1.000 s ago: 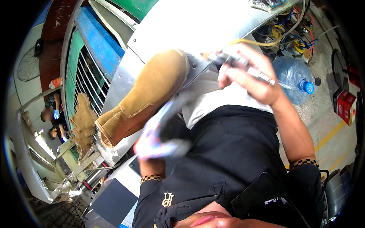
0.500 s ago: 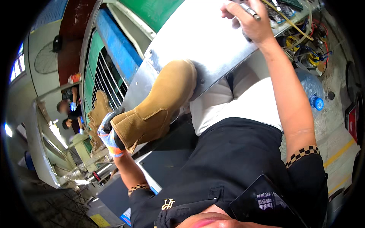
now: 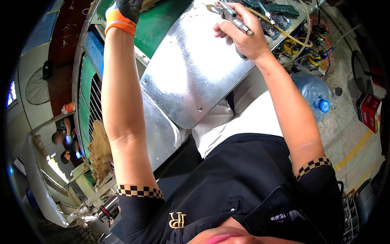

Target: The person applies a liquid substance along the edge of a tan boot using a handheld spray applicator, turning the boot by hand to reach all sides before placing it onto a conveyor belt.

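Observation:
My left hand (image 3: 124, 15), in a grey, black and orange work glove, is stretched out to the upper edge of the view, over the green surface. Its fingers are cut off there. Just beside it shows a sliver of something brown (image 3: 150, 4), too little to name. My right hand (image 3: 243, 36) is bare and closed around a silver metal hand tool (image 3: 235, 22) with a slim barrel and a narrow pointed end. It hovers over or rests at the far right of the shiny metal plate (image 3: 183, 81); which, I cannot tell.
Several tan boots (image 3: 99, 150) stand in a row at the left. A green tool (image 3: 284, 10), a yellowish hose (image 3: 286, 35) and clutter lie at the upper right. On the floor are a large water bottle (image 3: 308, 95) and a red box (image 3: 369, 112). Two people work at far left.
My left hand has swung from the lower left up to the upper edge; the tan boot it held has left the metal plate. My right hand has shifted slightly left, still with the metal tool.

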